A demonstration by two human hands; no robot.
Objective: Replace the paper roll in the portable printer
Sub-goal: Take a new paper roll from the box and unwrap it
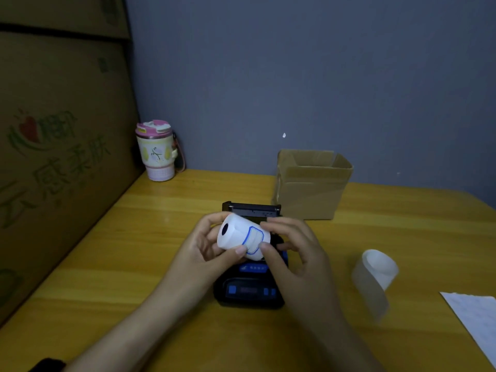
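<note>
A black portable printer (249, 288) with blue buttons lies on the yellow wooden table, its lid (251, 208) standing open at the far end. Just above it I hold a white paper roll (236, 236) with a blue-outlined label near its right end. My left hand (206, 251) grips the roll's left end, thumb underneath. My right hand (288, 251) pinches the roll's right end at the label. The printer's paper bay is hidden behind the roll and my fingers.
A loose curl of nearly spent paper (375, 275) lies to the right of the printer. An open cardboard box (311, 183) stands behind it. A pink-lidded cup (158, 151) sits at the back left, large cartons (53, 157) line the left edge, and a white sheet (477, 318) lies at far right.
</note>
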